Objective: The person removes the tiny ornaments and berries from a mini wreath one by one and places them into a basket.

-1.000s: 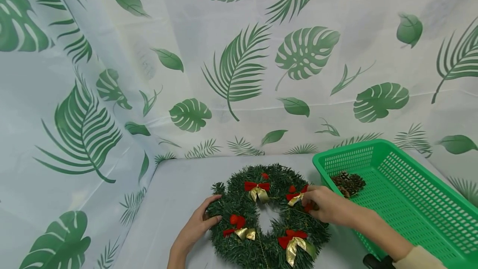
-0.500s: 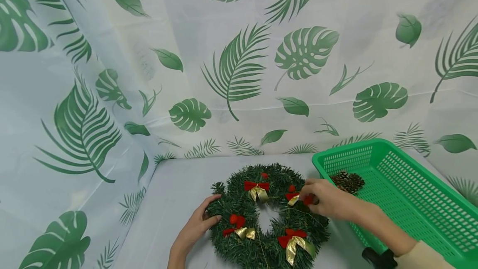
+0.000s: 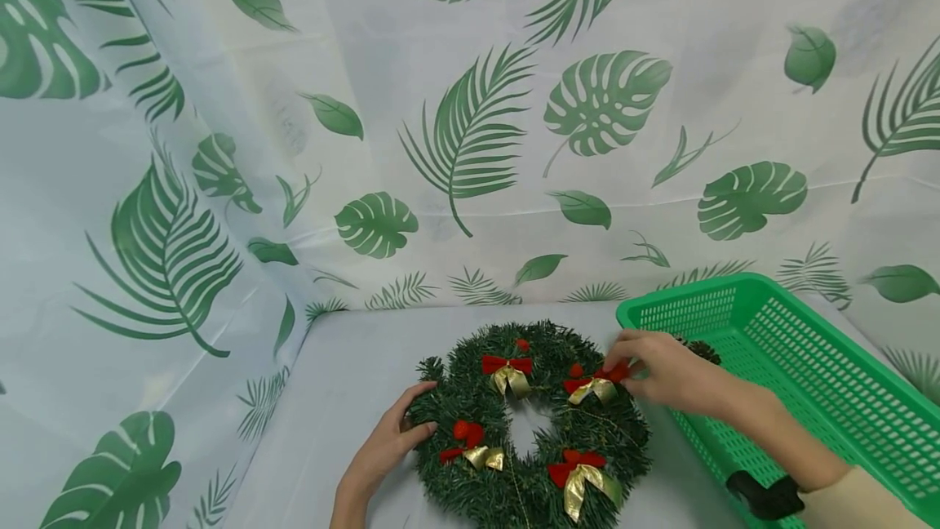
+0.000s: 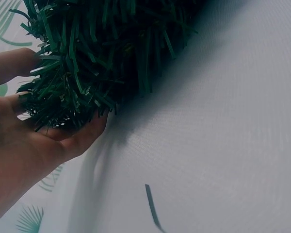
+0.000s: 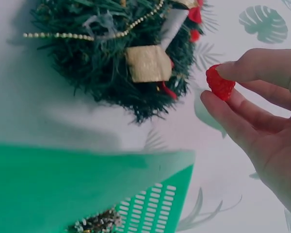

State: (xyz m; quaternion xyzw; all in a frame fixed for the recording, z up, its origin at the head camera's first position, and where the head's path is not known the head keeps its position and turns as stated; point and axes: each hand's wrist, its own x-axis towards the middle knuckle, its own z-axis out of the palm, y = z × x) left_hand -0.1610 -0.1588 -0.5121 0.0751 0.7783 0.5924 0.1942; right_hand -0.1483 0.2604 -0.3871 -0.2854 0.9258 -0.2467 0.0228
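Note:
A green tinsel Christmas wreath [image 3: 473,386] lies on the white table. Red and gold bows [image 3: 582,490], red berries [image 3: 460,429] and a gold bead string [image 5: 72,36] decorate it. My left hand [image 3: 385,439] holds the wreath's left edge; in the left wrist view its fingers curl round the bristles. At the wreath's upper right, my right hand [image 3: 671,374] pinches a red raspberry-like berry [image 5: 220,83] between thumb and finger. The right wrist view has the berry just off the greenery, next to a red and gold bow [image 3: 595,388].
A green plastic basket [image 3: 808,341] stands to the right, close to the wreath, with pine cones [image 3: 705,351] in its far left corner, partly behind my right hand. A leaf-printed white curtain [image 3: 455,268] hangs behind and at the left of the table [image 3: 330,366].
My right hand has drawn slightly right and up from the wreath with the berry, uncovering more of the bow there. The left hand keeps its place on the wreath.

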